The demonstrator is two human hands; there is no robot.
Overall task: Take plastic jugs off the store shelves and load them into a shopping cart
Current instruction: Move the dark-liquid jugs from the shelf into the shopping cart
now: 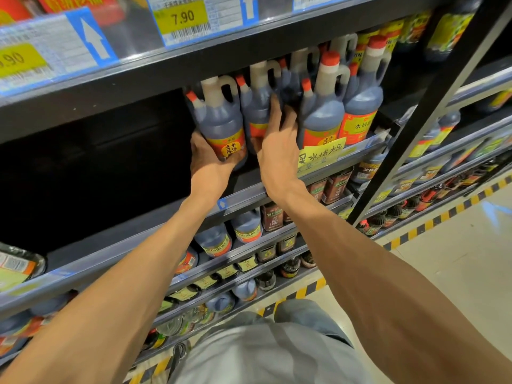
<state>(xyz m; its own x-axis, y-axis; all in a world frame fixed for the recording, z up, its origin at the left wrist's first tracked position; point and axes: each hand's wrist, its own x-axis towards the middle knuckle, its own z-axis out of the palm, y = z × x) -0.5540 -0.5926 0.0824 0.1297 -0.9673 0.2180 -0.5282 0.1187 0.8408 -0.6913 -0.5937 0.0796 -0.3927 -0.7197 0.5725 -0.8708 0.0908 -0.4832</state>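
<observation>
Several dark plastic jugs with red caps and orange labels stand in a row on the middle shelf (243,194). My left hand (210,159) grips the bottom of the leftmost jug (219,120), fingers curled round its label. My right hand (277,145) reaches between the second jug (256,106) and the third jug (322,112), fingers straight and pushed into the gap beside them. A fourth jug (363,103) stands further right. No shopping cart is in view.
The shelf's left part (97,167) is dark and bare. A shelf edge with price tags (182,20) runs just above the jugs. Lower shelves hold smaller bottles and jugs (213,239). A black upright post (421,112) stands at right, with yellow-black floor tape (432,223) beyond.
</observation>
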